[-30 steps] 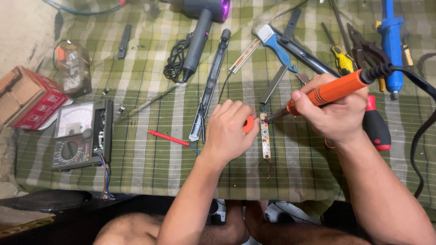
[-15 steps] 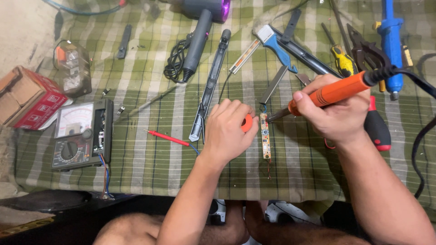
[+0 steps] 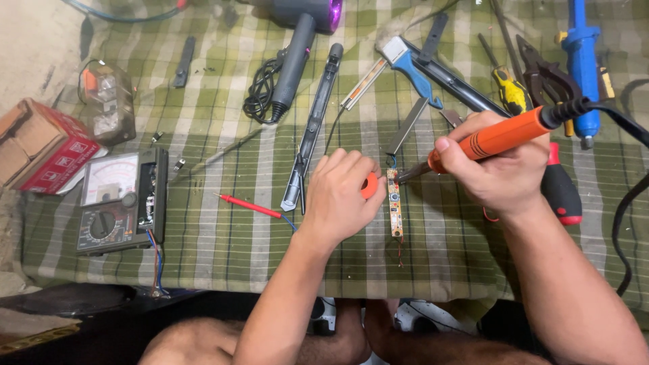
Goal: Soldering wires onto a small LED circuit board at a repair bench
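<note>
My right hand (image 3: pixel 497 169) grips an orange-handled soldering iron (image 3: pixel 500 137), its tip down at the top end of a narrow brown circuit board (image 3: pixel 394 203) lying on the green checked cloth (image 3: pixel 223 236). My left hand (image 3: pixel 341 196) rests just left of the board, fingers curled around a small orange round object (image 3: pixel 370 185), mostly hidden. A black cord (image 3: pixel 625 196) runs from the iron's back end off to the right.
An analog multimeter (image 3: pixel 115 201) and red probe (image 3: pixel 249 205) lie left. A red box (image 3: pixel 37 145) sits far left. A grey hair dryer (image 3: pixel 297 47), long black strip (image 3: pixel 312 128), blue tool (image 3: pixel 583 61), pliers (image 3: pixel 544 78), screwdrivers (image 3: pixel 507 88) and a red-black handle (image 3: pixel 560 192) crowd the back and right.
The soldering iron and my right hand have shifted very slightly; the left hand stays in place by the board.
</note>
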